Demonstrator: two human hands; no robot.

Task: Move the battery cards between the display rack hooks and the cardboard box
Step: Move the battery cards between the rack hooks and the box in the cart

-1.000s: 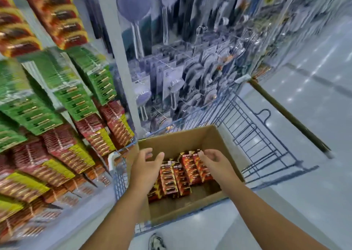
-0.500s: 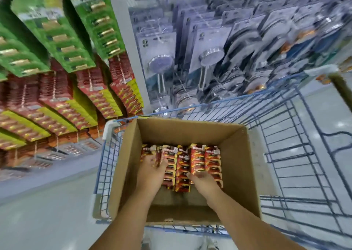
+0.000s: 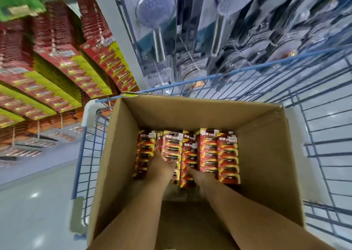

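The battery cards (image 3: 190, 154) stand in several rows on the floor of the cardboard box (image 3: 266, 154), packed against its far wall toward 12 o'clock, red and yellow faces up. The left hand (image 3: 162, 166) is down among the rows at about 9 o'clock of the stack, fingers buried between cards and apparently closing round a bundle, though the frame is too blurred to say how firm the hold is. The right hand (image 3: 196, 175) lies on the middle rows just beside it; whether its fingers pinch a card or only press on them cannot be told.

Judging by their look, each card is a stiff backing with a blister of cells, so a bundle should be dense and heavy for its size, and the glossy faces are likely to slide on one another. The safest hold is probably across the bundle's edges, squeezing the cards flat together, with the hang holes at the far end kept aligned for the hooks.

The box sits in a blue wire cart (image 3: 323, 154). At 10 o'clock the display rack (image 3: 76, 68) hangs thick with red and yellow cards, green ones above. At 12 to 1 o'clock hang packaged shower heads (image 3: 156, 11). The box's tall walls and the cart rim stand between the cards and the rack.
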